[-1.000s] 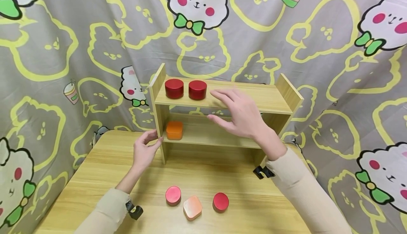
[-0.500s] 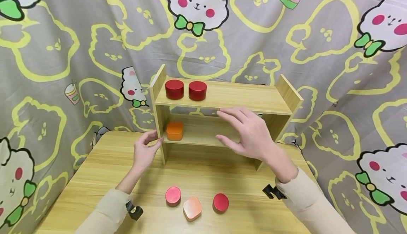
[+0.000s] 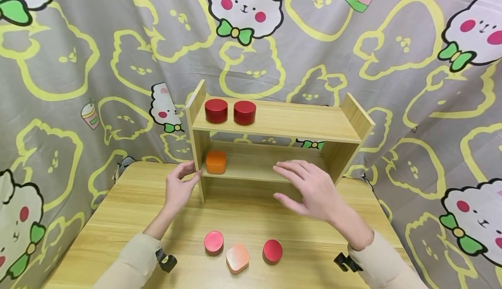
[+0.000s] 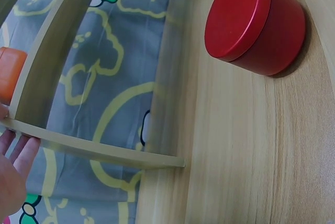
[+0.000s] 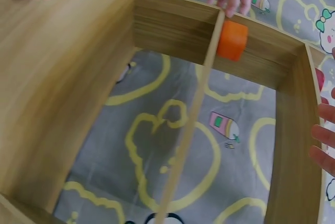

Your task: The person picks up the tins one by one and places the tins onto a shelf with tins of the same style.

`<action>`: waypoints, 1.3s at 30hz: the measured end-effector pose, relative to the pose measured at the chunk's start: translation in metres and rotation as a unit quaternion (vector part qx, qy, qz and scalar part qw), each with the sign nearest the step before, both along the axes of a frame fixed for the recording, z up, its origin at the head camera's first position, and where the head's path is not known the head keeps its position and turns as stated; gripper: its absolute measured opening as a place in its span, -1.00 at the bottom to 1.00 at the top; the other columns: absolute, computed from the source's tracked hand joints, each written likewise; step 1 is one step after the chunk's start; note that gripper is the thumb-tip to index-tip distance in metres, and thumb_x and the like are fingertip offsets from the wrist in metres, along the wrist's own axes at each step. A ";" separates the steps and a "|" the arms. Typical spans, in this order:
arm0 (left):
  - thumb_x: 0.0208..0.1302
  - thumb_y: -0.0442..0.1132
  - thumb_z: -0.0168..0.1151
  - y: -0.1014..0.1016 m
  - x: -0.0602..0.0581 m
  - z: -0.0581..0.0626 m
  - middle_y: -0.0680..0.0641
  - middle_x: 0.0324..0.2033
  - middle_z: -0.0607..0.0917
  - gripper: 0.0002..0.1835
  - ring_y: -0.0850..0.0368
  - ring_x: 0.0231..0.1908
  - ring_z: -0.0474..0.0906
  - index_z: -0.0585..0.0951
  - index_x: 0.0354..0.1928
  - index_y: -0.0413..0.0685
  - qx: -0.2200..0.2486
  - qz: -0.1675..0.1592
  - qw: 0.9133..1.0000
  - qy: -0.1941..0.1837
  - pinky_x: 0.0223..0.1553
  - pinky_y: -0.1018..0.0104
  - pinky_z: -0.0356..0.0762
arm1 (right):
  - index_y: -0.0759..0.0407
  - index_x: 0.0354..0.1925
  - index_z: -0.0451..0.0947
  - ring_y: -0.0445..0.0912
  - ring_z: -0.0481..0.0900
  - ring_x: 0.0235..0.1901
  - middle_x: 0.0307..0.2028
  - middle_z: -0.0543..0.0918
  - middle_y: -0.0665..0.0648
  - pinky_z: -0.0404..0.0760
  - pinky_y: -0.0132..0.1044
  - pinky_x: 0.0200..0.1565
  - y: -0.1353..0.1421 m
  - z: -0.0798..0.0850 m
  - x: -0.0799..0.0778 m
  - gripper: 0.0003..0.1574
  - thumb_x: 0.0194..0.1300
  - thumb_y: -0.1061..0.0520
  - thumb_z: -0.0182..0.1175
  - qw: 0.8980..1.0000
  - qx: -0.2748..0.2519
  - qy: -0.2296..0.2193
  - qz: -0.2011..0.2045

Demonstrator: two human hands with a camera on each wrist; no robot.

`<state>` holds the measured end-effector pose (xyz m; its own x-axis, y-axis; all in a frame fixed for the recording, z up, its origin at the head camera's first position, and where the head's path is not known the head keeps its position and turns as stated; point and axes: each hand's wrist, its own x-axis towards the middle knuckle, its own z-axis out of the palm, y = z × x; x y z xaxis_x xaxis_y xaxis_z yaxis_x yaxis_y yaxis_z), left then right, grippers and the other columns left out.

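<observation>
The pale wood-grain, two-tier wooden shelf unit (image 3: 306,121) stands upright on the wood-grain table (image 3: 125,206), close to the back edge. Its long axis runs left to right, roughly parallel to that edge, and its hollow front faces the person.

The left hand (image 3: 180,188) pinches the front edge of the unit's left side panel, thumb inside and fingers outside, probably to steady it. The right hand (image 3: 311,191) holds nothing; it hovers before the unit's right half, fingers loosely bent, thumb well apart from them.

On the upper board, towards its left end, are a glossy dark-red round tin (image 3: 216,110) and, just right of it, a matching red round tin (image 3: 245,112), apart from each other. An orange rounded-square tin (image 3: 216,162) sits at the left end of the lower board, near the side panel. Starting from the left seems a way of leaving the right side free.

Nearer the person, well in from the table's left edge, lie a pinkish-red round tin (image 3: 213,243), a pale-orange rounded-square tin (image 3: 237,258) with one corner pointing roughly away, and a crimson round tin (image 3: 272,251), all apart. Perhaps they are kept there within easy reach.

A grey cartoon-print curtain (image 3: 129,1) hangs behind the table.
</observation>
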<state>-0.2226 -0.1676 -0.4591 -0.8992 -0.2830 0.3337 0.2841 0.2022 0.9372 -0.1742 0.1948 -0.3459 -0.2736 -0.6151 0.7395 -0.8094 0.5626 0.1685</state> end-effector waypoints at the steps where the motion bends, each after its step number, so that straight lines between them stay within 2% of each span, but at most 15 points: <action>1: 0.26 -0.44 0.48 0.000 0.000 0.000 -0.38 0.00 0.77 -0.66 0.59 -0.21 0.62 0.72 0.08 -0.26 0.001 -0.001 1.000 0.001 -0.19 0.70 0.68 | 0.10 0.25 0.67 0.05 0.74 0.06 0.09 0.80 0.11 0.79 -0.03 -0.03 0.001 -0.003 0.001 -0.28 0.53 -0.38 0.06 1.000 0.001 -0.003 -0.002; 15: 0.25 -0.46 0.48 -0.001 -0.001 -0.002 -0.38 -0.01 0.77 -0.65 0.59 -0.20 0.62 0.71 0.09 -0.28 0.003 -0.002 1.000 0.006 -0.20 0.70 0.69 | 0.08 0.25 0.67 -0.02 0.74 0.00 0.07 0.79 0.05 0.79 -0.10 -0.06 0.014 -0.047 0.018 -0.31 0.54 -0.36 0.05 1.000 0.005 -0.023 -0.003; 23: 0.27 -0.45 0.46 -0.001 0.001 0.000 -0.40 -0.01 0.76 -0.67 0.57 -0.19 0.63 0.72 0.08 -0.27 0.005 -0.005 1.000 0.003 -0.18 0.69 0.69 | 0.07 0.25 0.65 -0.05 0.72 0.05 0.10 0.77 0.01 0.76 -0.13 0.03 0.022 -0.074 0.026 -0.30 0.54 -0.38 0.05 0.998 0.022 -0.060 -0.013; 32: 0.26 -0.45 0.47 -0.001 0.001 0.000 -0.39 0.03 0.75 -0.62 0.58 -0.19 0.61 0.70 0.12 -0.29 0.004 -0.005 1.000 0.000 -0.18 0.71 0.68 | 0.06 0.29 0.62 -0.11 0.70 0.07 0.13 0.74 -0.04 0.74 -0.17 0.06 0.027 -0.102 0.032 -0.30 0.47 -0.36 0.17 0.995 0.037 -0.090 -0.015; 39: 0.27 -0.46 0.45 -0.001 0.001 0.000 -0.41 0.01 0.75 -0.66 0.56 -0.18 0.63 0.71 0.09 -0.28 0.011 -0.008 1.000 0.001 -0.16 0.70 0.69 | 0.03 0.32 0.60 -0.16 0.70 0.05 0.14 0.73 -0.08 0.76 -0.21 0.03 0.030 -0.122 0.036 -0.24 0.32 -0.32 0.36 0.994 0.043 -0.104 -0.014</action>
<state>-0.2217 -0.1682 -0.4592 -0.9034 -0.2751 0.3290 0.2890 0.1762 0.9410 -0.1383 0.2246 -0.4683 -0.4321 -0.6637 0.6106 -0.8164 0.5755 0.0479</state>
